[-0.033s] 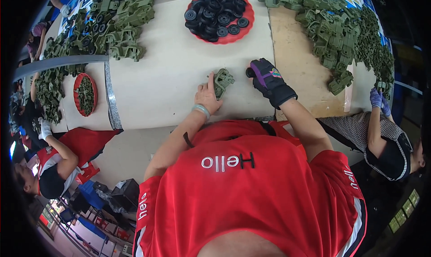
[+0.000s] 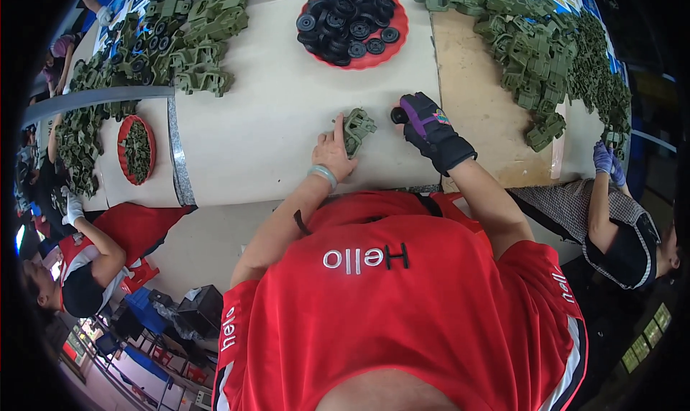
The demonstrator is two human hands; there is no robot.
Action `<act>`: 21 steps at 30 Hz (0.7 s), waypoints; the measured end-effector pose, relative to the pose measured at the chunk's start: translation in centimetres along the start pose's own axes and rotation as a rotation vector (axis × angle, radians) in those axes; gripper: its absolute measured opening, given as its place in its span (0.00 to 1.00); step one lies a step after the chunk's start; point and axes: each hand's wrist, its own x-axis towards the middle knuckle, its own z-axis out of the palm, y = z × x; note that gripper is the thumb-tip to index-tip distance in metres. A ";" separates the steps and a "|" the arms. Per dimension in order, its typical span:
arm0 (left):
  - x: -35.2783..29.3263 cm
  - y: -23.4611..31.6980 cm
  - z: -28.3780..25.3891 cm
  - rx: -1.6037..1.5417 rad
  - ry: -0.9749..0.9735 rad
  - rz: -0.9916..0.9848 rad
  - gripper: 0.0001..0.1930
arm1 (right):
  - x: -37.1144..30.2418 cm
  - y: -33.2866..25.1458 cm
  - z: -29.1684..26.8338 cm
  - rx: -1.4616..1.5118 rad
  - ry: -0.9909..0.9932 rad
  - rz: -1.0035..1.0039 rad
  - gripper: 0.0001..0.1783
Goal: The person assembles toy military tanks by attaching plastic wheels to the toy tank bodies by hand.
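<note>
My left hand [image 2: 332,156] is bare and rests on the table, its fingers closed against the left side of a small olive-green toy vehicle body [image 2: 359,131]. One finger stretches along the vehicle's edge, and the thumb lies near its lower end. To the right, my right hand [image 2: 435,136] wears a black and purple glove. Its fingers are closed around a black toy wheel [image 2: 398,115], which sticks out at the fingertips a short way from the vehicle body. The glove hides part of the wheel.
A red scalloped plate [image 2: 399,50] heaped with black wheels [image 2: 343,23] stands at the far middle. Green vehicle parts pile up at far left [image 2: 205,23] and far right [image 2: 528,52]. A red basket [image 2: 131,177] holds small green parts. Co-workers sit at both sides.
</note>
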 end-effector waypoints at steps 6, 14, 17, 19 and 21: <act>0.3 0.3 -0.9 0.023 -0.082 -0.007 0.65 | 0.2 -5.4 0.1 0.179 0.033 -0.180 0.25; 0.3 0.4 -1.0 -0.005 -0.107 -0.003 0.65 | 1.3 -5.3 1.6 -0.065 -0.079 -0.259 0.31; 0.4 0.4 -1.0 -0.002 -0.100 0.011 0.64 | 1.1 -5.2 2.0 -0.024 -0.053 -0.221 0.30; 0.4 0.3 -1.0 -0.007 -0.094 0.013 0.64 | 1.1 -5.4 2.0 -0.036 -0.048 -0.222 0.30; 0.4 0.1 -0.8 -0.011 -0.086 0.015 0.64 | 1.0 -6.0 1.7 -0.049 -0.041 -0.225 0.30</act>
